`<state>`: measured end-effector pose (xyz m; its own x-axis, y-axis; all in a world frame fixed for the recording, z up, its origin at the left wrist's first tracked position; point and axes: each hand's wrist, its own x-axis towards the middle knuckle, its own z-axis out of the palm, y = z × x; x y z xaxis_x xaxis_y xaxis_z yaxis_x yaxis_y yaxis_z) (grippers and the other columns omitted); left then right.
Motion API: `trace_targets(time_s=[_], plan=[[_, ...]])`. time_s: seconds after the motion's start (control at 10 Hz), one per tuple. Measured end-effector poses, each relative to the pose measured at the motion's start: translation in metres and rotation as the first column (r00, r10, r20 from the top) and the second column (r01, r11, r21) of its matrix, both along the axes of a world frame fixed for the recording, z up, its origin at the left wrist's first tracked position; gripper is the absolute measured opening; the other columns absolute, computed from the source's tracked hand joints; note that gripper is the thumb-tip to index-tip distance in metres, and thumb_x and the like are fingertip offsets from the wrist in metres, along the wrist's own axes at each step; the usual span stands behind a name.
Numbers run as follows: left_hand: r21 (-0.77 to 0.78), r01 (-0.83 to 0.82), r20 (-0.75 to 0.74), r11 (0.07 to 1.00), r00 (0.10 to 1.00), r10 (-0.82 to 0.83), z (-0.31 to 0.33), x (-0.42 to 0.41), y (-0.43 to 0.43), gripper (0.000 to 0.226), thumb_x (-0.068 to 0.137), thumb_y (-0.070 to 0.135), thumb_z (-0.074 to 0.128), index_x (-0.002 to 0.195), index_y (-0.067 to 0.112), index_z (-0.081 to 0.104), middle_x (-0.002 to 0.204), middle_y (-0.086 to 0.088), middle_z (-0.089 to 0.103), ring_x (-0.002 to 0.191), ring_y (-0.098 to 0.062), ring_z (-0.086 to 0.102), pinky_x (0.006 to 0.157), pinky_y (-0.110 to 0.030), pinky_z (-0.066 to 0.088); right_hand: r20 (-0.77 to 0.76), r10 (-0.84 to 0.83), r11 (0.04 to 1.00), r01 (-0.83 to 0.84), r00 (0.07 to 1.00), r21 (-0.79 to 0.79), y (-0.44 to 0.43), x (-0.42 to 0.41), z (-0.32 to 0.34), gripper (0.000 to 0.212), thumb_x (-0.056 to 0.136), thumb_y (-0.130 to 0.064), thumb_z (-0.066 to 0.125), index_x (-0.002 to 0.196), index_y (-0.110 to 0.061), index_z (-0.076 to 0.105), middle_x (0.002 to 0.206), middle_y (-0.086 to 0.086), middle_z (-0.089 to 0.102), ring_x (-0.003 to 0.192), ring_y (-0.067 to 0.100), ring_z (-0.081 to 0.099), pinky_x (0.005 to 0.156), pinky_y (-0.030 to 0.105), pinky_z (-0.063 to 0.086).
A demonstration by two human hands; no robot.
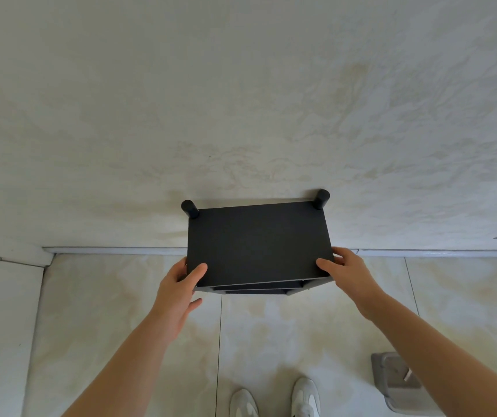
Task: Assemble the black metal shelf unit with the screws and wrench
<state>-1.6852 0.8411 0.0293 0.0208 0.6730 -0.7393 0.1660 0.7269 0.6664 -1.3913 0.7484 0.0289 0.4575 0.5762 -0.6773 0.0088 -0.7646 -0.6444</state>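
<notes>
Both hands closed on the black shelf unit (259,245), in the middle of the frame, a little right of centre. Left hand (178,284) at the lower left corner of it, thumb laid over the top panel (241,230), the other fingers curled round the left edge. Right hand (346,272) at the lower right corner, thumb on the panel, fingers bent round the right edge. Held so between the two hands, seen from above, flat top facing the camera and slightly turned, right side higher in the frame.

At the far corners, two round black posts rising above the panel, one (190,208) at the upper left of it, one (321,198) at the upper right, both close to the pale wall (241,100). Under the near edge of the panel, lower shelves (256,288) just visible, too dark to count. Not possible to tell whether standing on the floor or lifted.

Below, pale marbled floor tiles (271,341); behind the hands, a white baseboard (120,250) across the frame. At the bottom centre, two white shoes (244,403). At the lower right, a grey object (397,377) on the floor, partly hidden by the right forearm, kind not clear.
</notes>
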Motion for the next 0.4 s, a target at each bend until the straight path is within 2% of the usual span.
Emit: trace_targets(time_s=[0.1, 0.2, 0.3, 0.4], plan=[[0.042, 0.050, -0.048, 0.998, 0.998, -0.048, 0.002, -0.002, -0.001, 0.051, 0.096, 0.030, 0.066, 0.143, 0.024, 0.048, 0.139, -0.001, 0.055, 0.127, -0.028, 0.053, 0.104, -0.048, 0.047, 0.124, 0.046, 0.999, -0.050, 0.991, 0.023, -0.005, 0.003, 0.005, 0.057, 0.096, -0.031, 0.060, 0.146, -0.016, 0.038, 0.144, 0.003, 0.050, 0.119, 0.022, 0.054, 0.097, 0.037, 0.045], [0.090, 0.042, -0.080, 0.995, 0.996, -0.035, 0.009, -0.004, -0.001, 0.056, 0.096, 0.030, 0.066, 0.148, 0.021, 0.045, 0.144, -0.006, 0.052, 0.128, -0.028, 0.054, 0.106, -0.046, 0.048, 0.194, 0.081, 0.995, -0.092, 0.978, 0.048, -0.009, 0.002, 0.016, 0.056, 0.096, -0.027, 0.059, 0.146, -0.016, 0.037, 0.147, 0.003, 0.047, 0.120, 0.021, 0.054, 0.092, 0.032, 0.043], [0.117, -0.001, -0.068, 0.993, 0.998, 0.009, 0.017, -0.005, 0.000, 0.050, 0.099, 0.026, 0.062, 0.146, 0.016, 0.048, 0.141, -0.010, 0.054, 0.124, -0.028, 0.056, 0.107, -0.046, 0.048, 0.261, 0.187, 0.981, -0.192, 0.947, -0.006, -0.012, -0.001, 0.027, 0.056, 0.098, -0.026, 0.056, 0.148, -0.015, 0.032, 0.149, 0.004, 0.044, 0.127, 0.025, 0.051, 0.093, 0.032, 0.044], [0.147, -0.002, -0.122, 0.989, 0.992, 0.020, 0.026, -0.004, 0.000, 0.041, 0.102, 0.022, 0.057, 0.142, 0.013, 0.052, 0.140, -0.011, 0.054, 0.123, -0.026, 0.055, 0.106, -0.045, 0.049, 0.394, 0.240, 0.965, -0.262, 0.887, 0.000, -0.019, -0.008, 0.042, 0.054, 0.099, -0.023, 0.053, 0.149, -0.016, 0.032, 0.149, 0.004, 0.044, 0.123, 0.023, 0.051, 0.091, 0.028, 0.039]])
